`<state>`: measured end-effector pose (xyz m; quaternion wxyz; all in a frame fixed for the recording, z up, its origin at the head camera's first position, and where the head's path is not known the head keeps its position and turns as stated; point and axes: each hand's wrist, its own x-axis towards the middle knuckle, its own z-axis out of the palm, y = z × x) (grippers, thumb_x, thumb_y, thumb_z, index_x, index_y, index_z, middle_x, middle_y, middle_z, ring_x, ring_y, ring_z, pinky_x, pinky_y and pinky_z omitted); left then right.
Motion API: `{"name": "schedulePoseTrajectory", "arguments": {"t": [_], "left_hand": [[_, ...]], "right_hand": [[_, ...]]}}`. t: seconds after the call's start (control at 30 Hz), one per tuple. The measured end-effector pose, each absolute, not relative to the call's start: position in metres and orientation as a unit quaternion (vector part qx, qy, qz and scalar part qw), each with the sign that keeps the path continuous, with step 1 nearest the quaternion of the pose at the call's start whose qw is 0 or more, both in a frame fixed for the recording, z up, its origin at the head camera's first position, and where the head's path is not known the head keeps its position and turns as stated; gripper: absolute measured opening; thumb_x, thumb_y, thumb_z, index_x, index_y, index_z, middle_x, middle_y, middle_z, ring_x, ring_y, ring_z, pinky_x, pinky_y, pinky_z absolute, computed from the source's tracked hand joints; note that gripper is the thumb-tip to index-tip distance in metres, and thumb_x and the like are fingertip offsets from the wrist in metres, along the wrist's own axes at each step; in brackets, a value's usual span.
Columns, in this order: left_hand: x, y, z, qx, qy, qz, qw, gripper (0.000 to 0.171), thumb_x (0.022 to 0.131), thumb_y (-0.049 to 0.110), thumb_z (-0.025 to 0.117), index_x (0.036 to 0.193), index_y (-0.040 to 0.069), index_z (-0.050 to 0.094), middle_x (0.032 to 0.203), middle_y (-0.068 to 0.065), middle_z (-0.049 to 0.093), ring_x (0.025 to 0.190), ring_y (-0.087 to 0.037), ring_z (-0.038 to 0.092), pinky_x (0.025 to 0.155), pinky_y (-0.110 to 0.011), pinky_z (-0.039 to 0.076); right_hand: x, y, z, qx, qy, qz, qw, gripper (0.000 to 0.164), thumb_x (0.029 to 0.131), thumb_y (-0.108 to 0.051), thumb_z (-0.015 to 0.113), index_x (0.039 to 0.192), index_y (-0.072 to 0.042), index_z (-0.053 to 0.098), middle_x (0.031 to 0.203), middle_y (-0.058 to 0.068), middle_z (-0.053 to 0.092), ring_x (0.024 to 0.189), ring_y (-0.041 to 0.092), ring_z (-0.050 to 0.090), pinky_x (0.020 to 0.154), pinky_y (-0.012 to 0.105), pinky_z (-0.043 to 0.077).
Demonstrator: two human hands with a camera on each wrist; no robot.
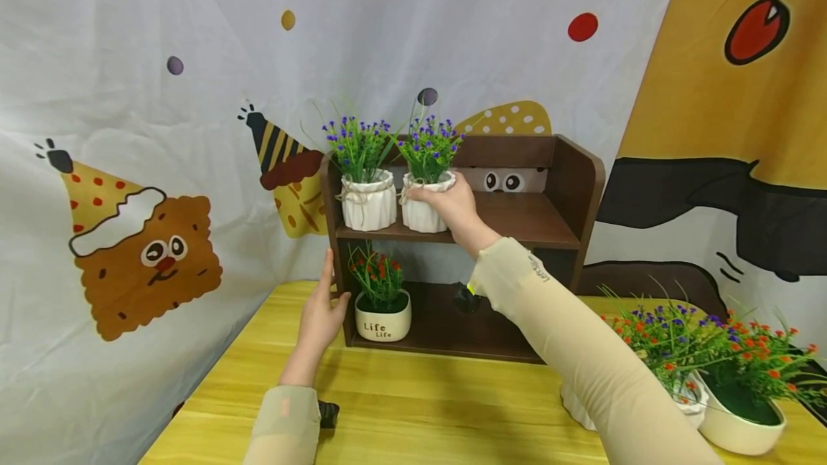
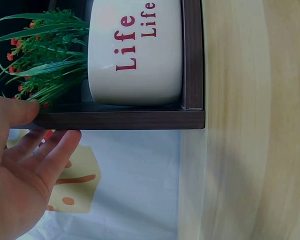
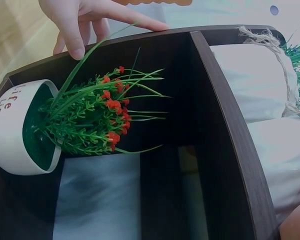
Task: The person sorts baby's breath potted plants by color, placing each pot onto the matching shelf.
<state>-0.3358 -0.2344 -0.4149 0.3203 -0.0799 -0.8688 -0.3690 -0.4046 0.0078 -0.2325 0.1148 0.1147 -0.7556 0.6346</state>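
On the upper board of a dark brown two-tier shelf, my right hand grips a white pot of purple flowers, thumb in front and fingers at its right side. A matching white pot with purple flowers and a twine bow stands just left of it. My left hand touches the shelf's left side panel, its fingers fairly straight on the outer side and the thumb at the front edge. Below, a cream "Life" pot with red flowers sits in the lower compartment's left end.
At the table's right stand a cream oval planter of orange-red flowers and a white pot with purple flowers, partly behind my right sleeve. The shelf rests on a yellow wood table. A printed curtain hangs behind.
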Motion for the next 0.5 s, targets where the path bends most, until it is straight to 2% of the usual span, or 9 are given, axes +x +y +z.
{"name": "schedulePoseTrajectory", "arguments": {"t": [0.2,0.5], "left_hand": [[-0.336,-0.234,-0.414,-0.078,-0.868,-0.371,0.32,0.094,0.091,0.0,0.065,0.158,0.031,0.006,0.132,-0.031,0.052,0.098,-0.041,0.064,0.08,-0.052,0.054],[-0.334,-0.233,-0.412,-0.071,-0.87,-0.376,0.311,0.092,0.091,0.001,0.064,0.158,0.028,0.007,0.131,-0.031,0.052,0.1,-0.042,0.064,0.081,-0.053,0.054]], "right_hand": [[-0.402,0.012,-0.23,0.125,-0.762,0.631,0.081,0.093,0.076,-0.033,0.082,0.149,-0.009,0.03,0.143,0.009,0.043,0.129,0.026,0.042,0.108,0.04,0.036],[-0.377,0.032,-0.23,0.128,-0.782,0.608,0.043,0.1,0.081,-0.038,0.078,0.157,-0.017,0.015,0.157,0.008,0.024,0.142,0.025,0.026,0.11,0.046,0.033]]}}
